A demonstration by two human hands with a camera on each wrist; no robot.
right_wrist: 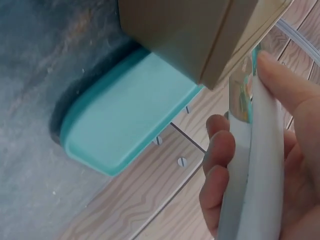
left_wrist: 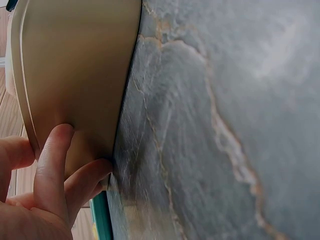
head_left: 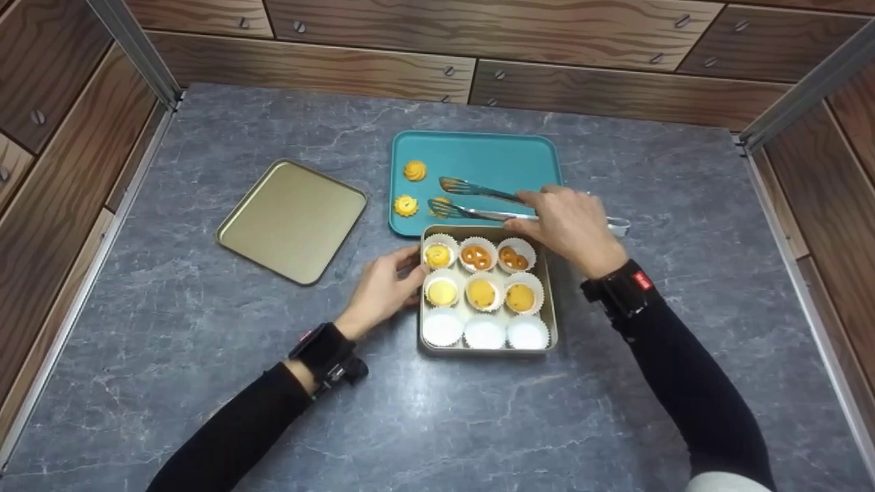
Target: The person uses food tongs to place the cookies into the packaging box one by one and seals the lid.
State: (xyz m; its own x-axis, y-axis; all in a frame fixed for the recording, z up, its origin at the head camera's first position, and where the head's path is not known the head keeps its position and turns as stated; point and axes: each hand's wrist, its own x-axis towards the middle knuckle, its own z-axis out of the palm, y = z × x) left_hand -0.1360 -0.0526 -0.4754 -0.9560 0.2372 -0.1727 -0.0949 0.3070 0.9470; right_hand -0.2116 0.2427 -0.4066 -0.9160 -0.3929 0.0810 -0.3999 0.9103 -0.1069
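My right hand (head_left: 571,225) grips metal tongs (head_left: 489,214) above the teal tray (head_left: 506,154). The tongs' arms are spread, and the lower tip overlaps a yellow cookie (head_left: 441,207), partly hidden. In the right wrist view, fingers and thumb wrap the tongs' handle (right_wrist: 265,165). My left hand (head_left: 383,290) touches the left wall of a square gold tin (head_left: 552,321); in the left wrist view its fingertips (left_wrist: 62,131) press that wall (left_wrist: 82,60). White paper cups fill the tin: a swirl cookie (head_left: 437,255), pretzel-shaped cookies (head_left: 476,257) and round cookies (head_left: 480,294) lie in two rows. The front cups (head_left: 485,333) show only white.
Two more yellow cookies, a swirl (head_left: 415,171) and a flower-shaped one (head_left: 406,206), lie on the tray's left side. A gold lid (head_left: 294,222) lies left of the tray on the grey marbled table (head_left: 273,424). Wood-patterned walls (head_left: 369,68) bound the table.
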